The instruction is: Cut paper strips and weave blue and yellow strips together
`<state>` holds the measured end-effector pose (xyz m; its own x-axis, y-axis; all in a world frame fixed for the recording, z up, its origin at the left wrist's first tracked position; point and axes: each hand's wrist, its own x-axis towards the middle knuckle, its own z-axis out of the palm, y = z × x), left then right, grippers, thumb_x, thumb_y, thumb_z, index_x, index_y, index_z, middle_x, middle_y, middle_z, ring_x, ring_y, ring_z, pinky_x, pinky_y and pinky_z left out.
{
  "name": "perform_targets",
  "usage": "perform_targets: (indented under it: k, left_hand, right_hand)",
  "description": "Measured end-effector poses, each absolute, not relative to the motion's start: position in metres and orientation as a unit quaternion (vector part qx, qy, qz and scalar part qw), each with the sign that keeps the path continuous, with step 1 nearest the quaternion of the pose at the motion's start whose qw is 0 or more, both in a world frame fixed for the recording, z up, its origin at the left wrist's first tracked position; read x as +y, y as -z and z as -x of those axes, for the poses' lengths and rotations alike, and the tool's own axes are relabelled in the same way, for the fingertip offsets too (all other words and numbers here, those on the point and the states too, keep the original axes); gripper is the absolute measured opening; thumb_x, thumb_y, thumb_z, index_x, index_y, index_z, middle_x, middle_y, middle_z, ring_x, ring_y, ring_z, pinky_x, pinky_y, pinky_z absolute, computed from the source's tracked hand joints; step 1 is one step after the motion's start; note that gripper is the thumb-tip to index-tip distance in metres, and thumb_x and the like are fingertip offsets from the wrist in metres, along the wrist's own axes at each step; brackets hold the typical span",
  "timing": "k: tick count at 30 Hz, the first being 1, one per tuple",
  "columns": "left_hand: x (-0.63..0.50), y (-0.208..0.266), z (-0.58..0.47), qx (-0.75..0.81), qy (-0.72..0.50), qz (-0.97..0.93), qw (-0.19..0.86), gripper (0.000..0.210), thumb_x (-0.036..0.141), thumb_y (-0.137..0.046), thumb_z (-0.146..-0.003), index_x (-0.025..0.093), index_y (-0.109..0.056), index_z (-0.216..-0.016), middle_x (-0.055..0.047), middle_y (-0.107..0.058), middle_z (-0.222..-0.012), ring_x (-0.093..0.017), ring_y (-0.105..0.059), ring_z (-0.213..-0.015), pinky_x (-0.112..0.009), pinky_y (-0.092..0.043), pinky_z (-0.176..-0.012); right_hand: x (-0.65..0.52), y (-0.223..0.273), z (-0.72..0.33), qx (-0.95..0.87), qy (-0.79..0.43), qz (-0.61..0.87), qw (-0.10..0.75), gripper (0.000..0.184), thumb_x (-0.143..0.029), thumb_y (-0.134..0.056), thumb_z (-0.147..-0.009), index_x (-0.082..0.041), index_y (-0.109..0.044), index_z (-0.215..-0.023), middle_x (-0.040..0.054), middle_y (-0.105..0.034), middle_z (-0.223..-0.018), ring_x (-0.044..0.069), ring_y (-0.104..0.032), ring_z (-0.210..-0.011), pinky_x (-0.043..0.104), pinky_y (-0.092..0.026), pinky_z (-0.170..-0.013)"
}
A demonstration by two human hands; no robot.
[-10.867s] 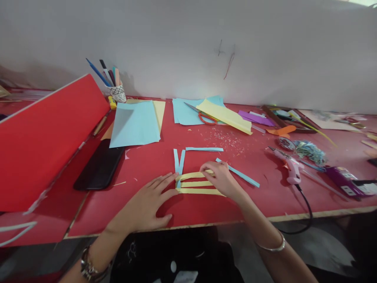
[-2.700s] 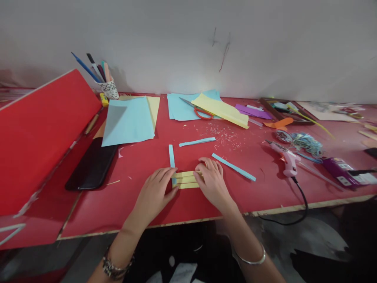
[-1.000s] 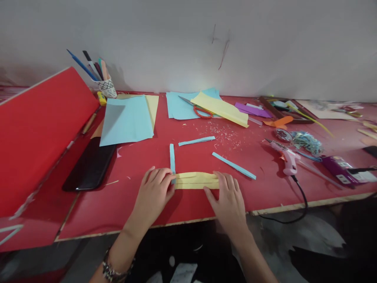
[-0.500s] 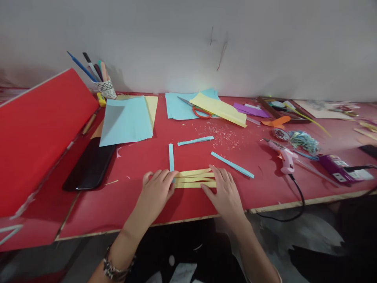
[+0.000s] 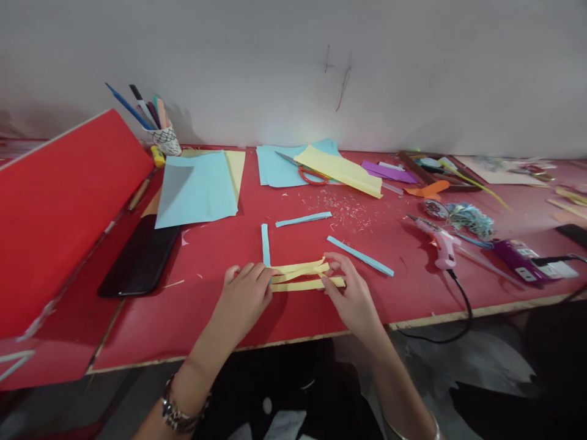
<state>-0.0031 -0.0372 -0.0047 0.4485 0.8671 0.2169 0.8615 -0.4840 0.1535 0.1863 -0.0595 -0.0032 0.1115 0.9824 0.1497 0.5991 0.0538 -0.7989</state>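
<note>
Red covered the broad table (image 5: 293, 318), with light blue sheets (image 5: 197, 189) beyond the fingers of the left hand (image 5: 245, 296), which were bent down, pressing or pinching, I could not tell which, where the near end of a blue strip (image 5: 265, 244) met the yellow strips (image 5: 298, 286). Those yellow strips stretched between both sets of fingers, and the thumb and forefinger of the right hand (image 5: 351, 290) stood parted at their loose ends. Separating those ends seemed the step in hand; the next move probably called for steady left fingertips and a light right-hand pinch on one strip.
</note>
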Motion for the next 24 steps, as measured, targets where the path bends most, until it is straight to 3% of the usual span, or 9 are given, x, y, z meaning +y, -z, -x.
perform_targets:
  k: [5, 9, 15, 19, 24]
  left_hand:
    - [-0.043, -0.001, -0.004, 0.512, -0.145, -0.847, 0.006, 0.014, 0.02, -0.048, -0.074, 0.019, -0.056, -0.085, -0.004, -0.063, -0.079, -0.021, -0.056, -0.076, -0.037, -0.033, -0.075]
    - [-0.047, -0.004, -0.016, 0.538, -0.133, -0.832, -0.006, 0.028, 0.042, -0.056, -0.07, 0.016, -0.056, -0.08, -0.006, -0.062, -0.075, -0.023, -0.056, -0.073, -0.039, -0.033, -0.074]
    - [-0.047, -0.004, -0.025, 0.565, -0.113, -0.817, -0.02, 0.024, 0.038, -0.053, -0.074, 0.015, -0.056, -0.077, -0.006, -0.062, -0.072, -0.023, -0.055, -0.075, -0.037, -0.032, -0.072]
    - [-0.045, -0.002, -0.017, 0.541, -0.131, -0.83, -0.029, 0.022, 0.037, -0.051, -0.076, 0.016, -0.057, -0.078, -0.005, -0.061, -0.072, -0.022, -0.054, -0.074, -0.037, -0.032, -0.072]
    - [-0.042, 0.001, -0.004, 0.521, -0.141, -0.841, -0.027, 0.032, 0.047, -0.054, -0.071, 0.016, -0.057, -0.08, -0.006, -0.06, -0.078, -0.022, -0.054, -0.076, -0.038, -0.033, -0.072]
  right_hand:
    - [-0.053, 0.002, -0.176, -0.649, -0.21, 0.607, 0.407, 0.027, -0.02, -0.043, -0.077, -0.019, -0.047, -0.103, 0.006, -0.056, -0.093, 0.015, -0.055, -0.085, 0.029, -0.047, -0.076]
    - [-0.05, 0.003, -0.17, -0.675, -0.185, 0.596, 0.393, 0.029, -0.018, -0.04, -0.078, -0.019, -0.046, -0.106, 0.0067, -0.056, -0.095, 0.016, -0.055, -0.086, 0.031, -0.046, -0.078]
    - [-0.046, 0.007, -0.174, -0.719, -0.03, 0.648, 0.249, 0.042, -0.021, -0.043, -0.077, -0.014, -0.042, -0.118, 0.0146, -0.048, -0.117, 0.028, -0.041, -0.11, 0.044, -0.038, -0.085]
    - [-0.045, 0.002, -0.178, -0.757, -0.066, 0.631, 0.157, 0.039, -0.023, -0.047, -0.075, -0.017, -0.048, -0.114, 0.0111, -0.051, -0.113, 0.026, -0.044, -0.104, 0.043, -0.038, -0.084]
    - [-0.045, -0.01, -0.182, -0.771, -0.115, 0.615, 0.121, 0.032, -0.026, -0.049, -0.076, -0.022, -0.051, -0.108, 0.0076, -0.051, -0.109, 0.024, -0.045, -0.101, 0.043, -0.036, -0.085]
